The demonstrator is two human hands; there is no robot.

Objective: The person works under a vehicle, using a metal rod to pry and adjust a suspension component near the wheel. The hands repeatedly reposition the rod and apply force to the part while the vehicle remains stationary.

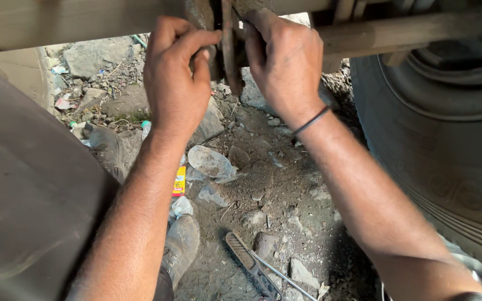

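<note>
Pinching a rusty metal flange [229, 47] from both sides, the left hand [177, 78] and right hand [285, 61] close their fingertips on it; it stands on edge under the horizontal beam [57, 19], between the hands. Right of them sits a large tyre [447, 139]; a file-like tool [252, 267] lies on the dirt ground [285, 189] below.
</note>
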